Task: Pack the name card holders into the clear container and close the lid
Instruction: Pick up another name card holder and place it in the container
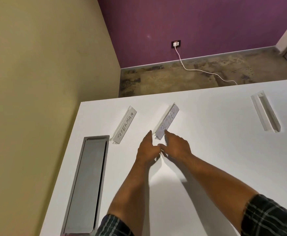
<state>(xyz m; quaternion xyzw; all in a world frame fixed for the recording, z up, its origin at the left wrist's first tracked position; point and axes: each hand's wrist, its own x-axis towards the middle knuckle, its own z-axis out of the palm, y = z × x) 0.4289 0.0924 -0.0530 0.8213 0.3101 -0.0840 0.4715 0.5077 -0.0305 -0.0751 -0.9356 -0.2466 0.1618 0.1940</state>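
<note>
Holder "BUTTER" [167, 123] lies mid-table, slanting far-right; both hands at its near end, left hand [147, 149] w/ forefinger straight beside it, right hand [176, 146] fingertip on its face, nothing gripped; looks light, stiff, slick acrylic, prob. scratch-prone; best pinched by long edges; "SUPERMAN" holder [124, 125] left, clear one [265, 111] far right.

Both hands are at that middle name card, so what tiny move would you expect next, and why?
Probably pinching and lifting the middle holder: the left hand and right hand flank its near end with straight fingers, not yet gripping. No clear container is visible.
</note>
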